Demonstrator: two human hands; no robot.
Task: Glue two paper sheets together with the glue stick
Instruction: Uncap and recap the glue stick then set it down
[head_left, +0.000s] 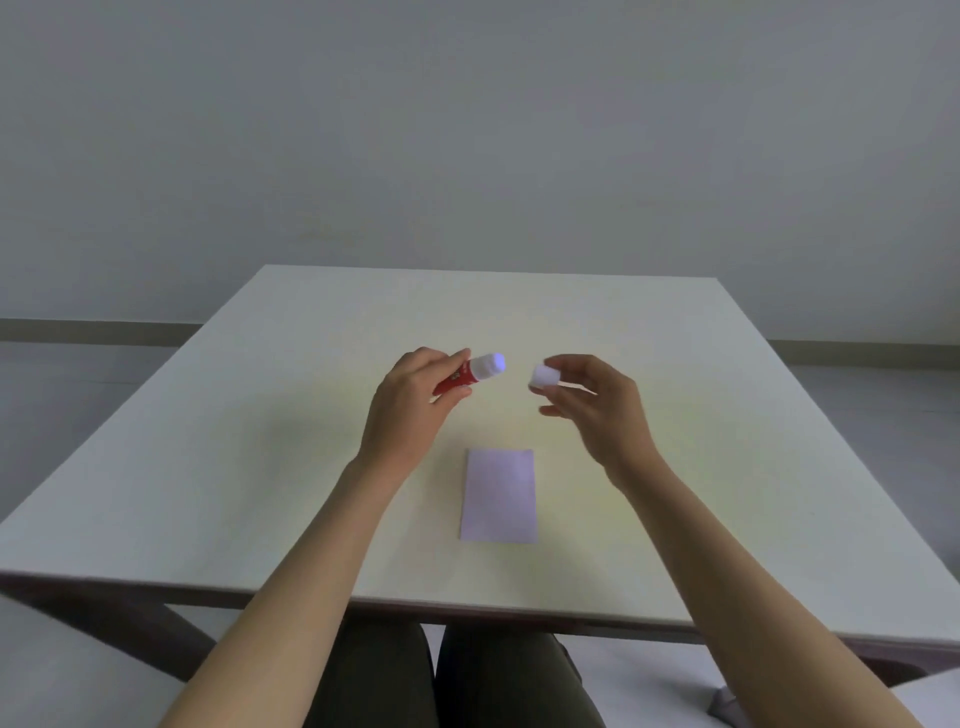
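Note:
My left hand grips a red glue stick by its body, held above the table with its uncapped white tip pointing right. My right hand pinches the small white cap between thumb and fingers, a short gap to the right of the tip. A pale lilac paper rectangle lies flat on the table below and between my hands, long side running away from me. It looks like a single sheet; whether a second sheet lies under it I cannot tell.
The white square table spans most of the view, its near edge just above my knees. A plain wall stands behind the far edge. A small grey object lies on the floor at the lower right.

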